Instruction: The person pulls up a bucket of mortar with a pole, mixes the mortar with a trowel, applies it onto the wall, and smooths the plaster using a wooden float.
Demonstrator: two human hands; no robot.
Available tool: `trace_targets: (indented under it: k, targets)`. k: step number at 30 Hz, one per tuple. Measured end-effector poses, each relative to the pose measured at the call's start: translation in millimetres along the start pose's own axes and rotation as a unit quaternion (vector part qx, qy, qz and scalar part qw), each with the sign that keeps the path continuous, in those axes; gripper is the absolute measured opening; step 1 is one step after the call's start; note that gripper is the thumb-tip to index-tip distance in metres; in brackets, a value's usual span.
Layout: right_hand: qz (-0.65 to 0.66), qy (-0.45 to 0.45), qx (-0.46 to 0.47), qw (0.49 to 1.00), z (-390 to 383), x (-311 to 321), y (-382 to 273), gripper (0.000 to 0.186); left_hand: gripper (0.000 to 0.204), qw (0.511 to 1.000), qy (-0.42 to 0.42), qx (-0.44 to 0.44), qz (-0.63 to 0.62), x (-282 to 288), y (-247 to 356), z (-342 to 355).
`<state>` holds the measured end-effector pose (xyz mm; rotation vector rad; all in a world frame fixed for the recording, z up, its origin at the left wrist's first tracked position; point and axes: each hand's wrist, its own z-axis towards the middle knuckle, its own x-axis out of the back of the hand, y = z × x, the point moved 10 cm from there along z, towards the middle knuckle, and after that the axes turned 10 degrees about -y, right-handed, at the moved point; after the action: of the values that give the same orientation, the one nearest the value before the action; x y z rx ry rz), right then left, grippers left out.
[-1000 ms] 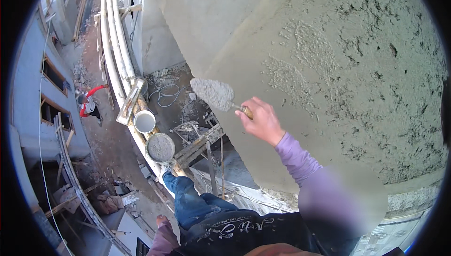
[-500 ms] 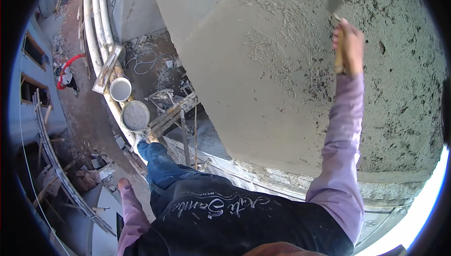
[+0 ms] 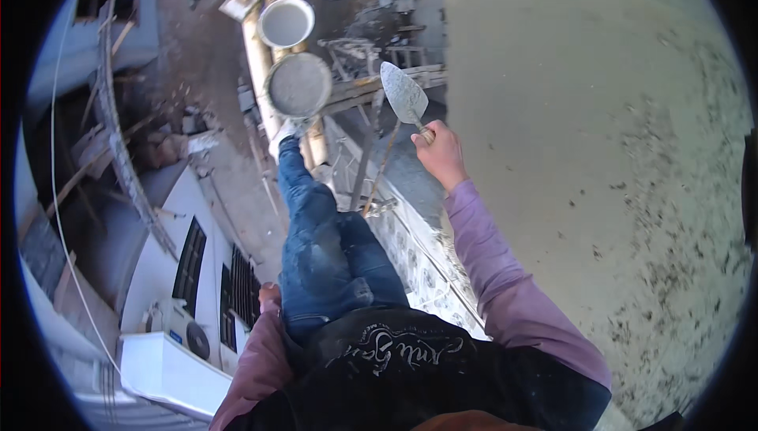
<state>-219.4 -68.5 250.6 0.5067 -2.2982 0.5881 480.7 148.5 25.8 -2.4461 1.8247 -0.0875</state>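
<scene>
- Head view: the right hand [image 3: 444, 156] is closed around the handle of a trowel [image 3: 404, 95], its blade pointing up and left, beside the edge of the plastered wall [image 3: 521, 75].
- The left hand [image 3: 270, 297] hangs low beside the jeans [image 3: 316, 253]; its grip cannot be told.
- A bucket of grey mix [image 3: 299, 86] and a pale bucket [image 3: 286, 23] sit on poles [image 3: 259, 63], left of the trowel.

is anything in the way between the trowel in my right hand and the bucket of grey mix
Nothing visible blocks it. The trowel, held in your right hand, has open air toward the bucket of grey mix; the timber showing between them seems to lie lower down.
</scene>
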Motion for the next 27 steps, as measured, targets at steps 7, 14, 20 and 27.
trace_targets:
  k: [7, 14, 20, 27]
  targets:
    - [-0.147, -0.068, 0.071, 0.984, 250, -309, 15, 0.029, 0.038, 0.992, 0.009, 0.064, -0.104, -64, -58, -32]
    - [0.07, -0.086, 0.125, 0.986, 239, -436, -35, 0.03, 0.035, 0.956, 0.047, 0.122, -0.263, -121, -220, -83]
    - [0.11, 0.01, 0.224, 0.968, 140, -264, 24, 0.023, 0.04, 0.987, -0.04, 0.146, -0.058, -70, -45, -38]
    - [0.002, 0.168, 0.258, 0.952, -43, 45, -87, 0.022, 0.046, 0.995, 0.068, 0.019, -0.073, 2, 28, -1]
